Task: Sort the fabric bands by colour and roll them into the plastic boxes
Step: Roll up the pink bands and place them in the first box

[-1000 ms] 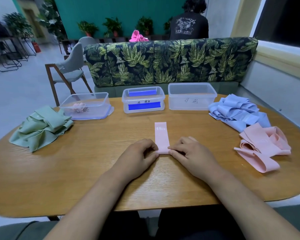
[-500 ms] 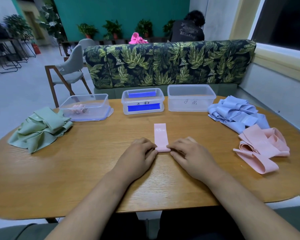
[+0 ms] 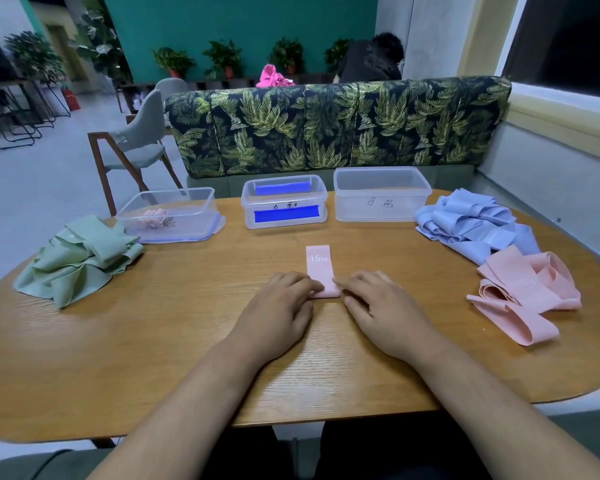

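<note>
**Both hands at the rolled end of a pink band**

Head view: A pink band lies flat at the centre of the frame on the wooden table, running away from the person, with "15 LB" printed near its far end. Its near end is rolled up. The left hand has its fingers curled over the left side of that roll and holds it against the table. The right hand lies flatter: its forefinger tip touches the roll's right edge and the other fingers rest loosely on the table, grasping nothing. Both thumbs are hidden.

Three clear boxes stand in a row above the band, along the table's far edge. The left box holds a few small pale pink rolls. The middle box holds deep blue bands and has handwriting on its front. The right box also has writing on its front.

At the left of the frame a green pile of loose bands lies just beside the left box. At the right a blue pile lies near the right box, and a pink pile touches it on its lower side.

Beyond the table are a leaf-print sofa and, at upper left, a grey chair.
</note>
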### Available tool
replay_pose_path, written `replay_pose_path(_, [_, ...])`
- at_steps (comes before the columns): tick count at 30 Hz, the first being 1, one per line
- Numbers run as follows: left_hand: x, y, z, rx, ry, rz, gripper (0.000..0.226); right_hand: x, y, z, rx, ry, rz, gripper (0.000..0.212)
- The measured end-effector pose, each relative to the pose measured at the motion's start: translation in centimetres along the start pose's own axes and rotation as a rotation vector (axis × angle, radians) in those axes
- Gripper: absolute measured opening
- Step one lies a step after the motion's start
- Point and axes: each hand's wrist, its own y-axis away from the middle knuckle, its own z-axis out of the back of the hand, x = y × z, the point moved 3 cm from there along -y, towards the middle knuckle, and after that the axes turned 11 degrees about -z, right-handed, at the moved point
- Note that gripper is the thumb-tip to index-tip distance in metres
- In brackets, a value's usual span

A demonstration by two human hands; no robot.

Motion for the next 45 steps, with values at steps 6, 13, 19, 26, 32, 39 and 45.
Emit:
replay_pose_path(6, [0.2, -0.1, -0.4, 0.018, -0.007, 0.043, 0.035, 0.2, 0.4, 0.3, -0.020, -0.014, 0.063, 0.032])
replay_pose_path(13, [0.2, -0.5, -0.4, 0.015, -0.026, 0.022, 0.041, 0.0, 0.0, -0.1, 0.037, 0.032, 0.032, 0.045])
replay_pose_path(19, [0.7, -2.1, -0.7, 0.046, -0.102, 0.013, 0.030, 0.1, -0.3, -0.2, 0.074, 0.069, -0.018, 0.053])
replay_pose_path(26, [2.5, -4.4, -0.9, 0.093, -0.176, 0.021, 0.030, -1.4, -0.7, 0.1, -0.038, -0.116, -0.127, 0.049])
replay_pose_path(32, [3.0, -5.1, -0.7, 0.125, -0.143, 0.002, 0.054, -1.3, -0.6, 0.3, -0.024, -0.117, -0.126, 0.044])
replay_pose_path(39, [-0.2, -1.1, 0.3, 0.129, -0.204, -0.034, 0.057, -1.3, -0.3, 0.6, -0.025, -0.139, -0.123, 0.040])
replay_pose_path(45, [-1.4, 2.1, 0.5, 0.110, -0.153, -0.041, 0.042, -0.9, -0.2, 0.6, 0.008, -0.126, -0.107, 0.037])
